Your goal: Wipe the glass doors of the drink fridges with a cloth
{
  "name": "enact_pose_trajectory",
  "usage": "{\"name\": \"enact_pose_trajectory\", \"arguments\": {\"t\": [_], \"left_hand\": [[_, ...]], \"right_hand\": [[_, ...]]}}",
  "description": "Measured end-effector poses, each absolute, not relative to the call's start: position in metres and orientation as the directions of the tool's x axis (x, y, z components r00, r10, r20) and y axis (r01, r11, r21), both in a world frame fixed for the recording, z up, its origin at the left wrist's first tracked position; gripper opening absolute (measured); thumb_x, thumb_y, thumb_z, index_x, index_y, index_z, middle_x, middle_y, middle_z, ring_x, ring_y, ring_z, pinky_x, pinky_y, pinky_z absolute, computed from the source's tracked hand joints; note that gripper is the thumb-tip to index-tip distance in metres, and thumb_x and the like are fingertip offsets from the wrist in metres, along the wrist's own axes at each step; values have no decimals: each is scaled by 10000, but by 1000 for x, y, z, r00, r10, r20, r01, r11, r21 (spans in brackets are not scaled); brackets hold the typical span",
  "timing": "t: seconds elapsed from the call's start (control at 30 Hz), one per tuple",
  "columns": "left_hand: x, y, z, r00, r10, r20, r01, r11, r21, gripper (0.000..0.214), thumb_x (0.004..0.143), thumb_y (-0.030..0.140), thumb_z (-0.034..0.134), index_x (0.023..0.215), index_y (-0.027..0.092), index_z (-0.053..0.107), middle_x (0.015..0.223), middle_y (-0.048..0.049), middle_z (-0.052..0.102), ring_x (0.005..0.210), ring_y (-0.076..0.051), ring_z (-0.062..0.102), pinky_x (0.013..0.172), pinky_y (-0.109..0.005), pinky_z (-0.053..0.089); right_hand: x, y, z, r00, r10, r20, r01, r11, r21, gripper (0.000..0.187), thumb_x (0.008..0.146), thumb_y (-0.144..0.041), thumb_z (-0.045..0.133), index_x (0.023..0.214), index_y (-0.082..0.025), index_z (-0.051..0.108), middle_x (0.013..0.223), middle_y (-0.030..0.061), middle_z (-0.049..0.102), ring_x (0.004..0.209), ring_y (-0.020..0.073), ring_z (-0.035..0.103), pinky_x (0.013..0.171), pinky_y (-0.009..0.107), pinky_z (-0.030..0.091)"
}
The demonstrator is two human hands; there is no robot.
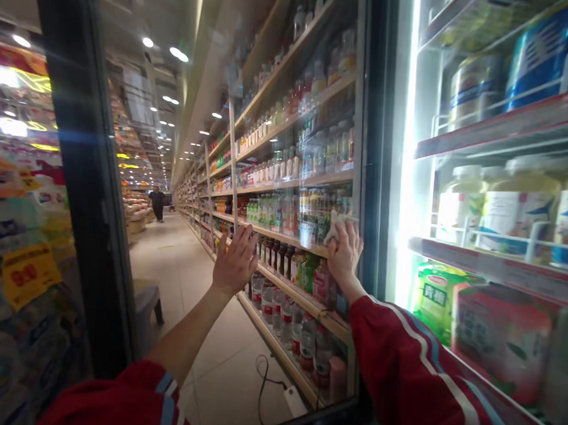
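A glass door [288,136] in a dark frame stands open in front of me, and shelves of bottles show through it. My left hand [235,261] is raised flat near the glass, fingers stretched out and holding nothing; whether it touches the pane I cannot tell. Close to the door's right frame, my right hand [345,250] presses a pale crumpled cloth [343,223] to the glass. Its fingers are bent over the cloth, which is mostly hidden under them.
At the right is a lit cooler with bottles [520,199], cans and bags on wire-fronted shelves [507,126]. Packaged goods and a yellow price sign [30,275] are at the left. Beyond the glass lie a grey stool [148,304], a cable [261,389] and a distant person [157,203].
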State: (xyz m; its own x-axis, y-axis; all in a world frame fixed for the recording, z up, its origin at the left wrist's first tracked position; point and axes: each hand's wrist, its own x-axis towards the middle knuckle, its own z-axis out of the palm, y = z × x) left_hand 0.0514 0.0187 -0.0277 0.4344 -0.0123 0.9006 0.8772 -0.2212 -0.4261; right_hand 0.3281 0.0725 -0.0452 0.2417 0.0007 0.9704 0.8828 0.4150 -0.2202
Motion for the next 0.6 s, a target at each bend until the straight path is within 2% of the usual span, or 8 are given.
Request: {"name": "enact_pose_trajectory", "arguments": {"t": [0.17, 0.27, 0.33, 0.47, 0.6], "left_hand": [[51, 19, -28, 422, -3, 907, 877, -252, -409, 572, 873, 249, 467, 1418, 231, 292, 1421, -90, 402, 1358, -200, 298, 1158, -427, 61], [51, 20, -29, 422, -7, 906, 875, -257, -410, 572, 875, 252, 462, 1420, 232, 288, 1423, -90, 396, 1357, -204, 301, 1157, -434, 61], [51, 20, -29, 425, -3, 905, 875, -252, -412, 565, 876, 255, 463, 1416, 230, 299, 1423, -93, 395, 1354, -207, 305, 1157, -435, 65], [51, 20, -28, 435, -5, 901, 877, -224, -425, 560, 874, 262, 477, 1408, 213, 315, 1413, -102, 409, 1358, -203, 294, 1160, -424, 56], [52, 19, -28, 435, -25, 900, 876, -220, -430, 547, 874, 263, 474, 1399, 207, 331, 1402, -107, 424, 1361, -201, 285, 1160, -426, 59]], "right_hand": [[342, 83, -44, 365, -63, 929, 849, 431, -304, 436, 855, -237, 410, 1282, -192, 483, 1383, 149, 432, 1315, 284, 358, 1009, 543, 339], [339, 84, -40, 415, -57, 908, 823, 448, -349, 452, 852, -237, 396, 1298, -201, 460, 1396, 139, 412, 1318, 279, 351, 1007, 549, 344], [330, 81, -38, 369, -31, 929, 825, 472, -312, 447, 848, -225, 386, 1287, -196, 465, 1405, 126, 402, 1338, 264, 319, 1028, 536, 335], [304, 67, -34, 120, 20, 993, 845, 523, -112, 420, 832, -209, 402, 1237, -182, 509, 1420, 110, 391, 1381, 248, 238, 1078, 497, 291], [302, 63, -32, 31, 66, 997, 857, 512, -60, 425, 829, -209, 413, 1243, -208, 509, 1425, 95, 399, 1385, 247, 234, 1088, 525, 244]]}}
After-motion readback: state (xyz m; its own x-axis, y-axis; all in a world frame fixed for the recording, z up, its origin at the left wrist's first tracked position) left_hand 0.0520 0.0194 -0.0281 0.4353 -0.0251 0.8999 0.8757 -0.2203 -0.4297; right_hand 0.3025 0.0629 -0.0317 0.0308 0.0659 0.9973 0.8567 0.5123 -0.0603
